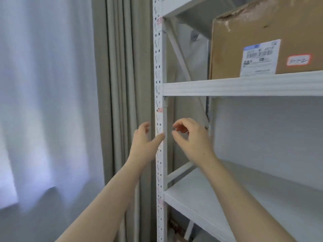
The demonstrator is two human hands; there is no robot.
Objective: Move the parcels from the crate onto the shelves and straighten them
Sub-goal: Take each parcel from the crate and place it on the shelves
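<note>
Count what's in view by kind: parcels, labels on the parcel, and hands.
Parcels: 1, the box on the upper shelf
Labels: 2, the shipping label and the red-edged sticker
Hands: 2, the left hand and the right hand, both holding nothing
Total: 5

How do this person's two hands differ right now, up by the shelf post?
The left hand has straighter fingers, its thumb crossing the white post; the right hand curls its fingers toward its thumb, with a gap. The left sits toward the curtain, the right toward the shelves. Both hold nothing.
</note>
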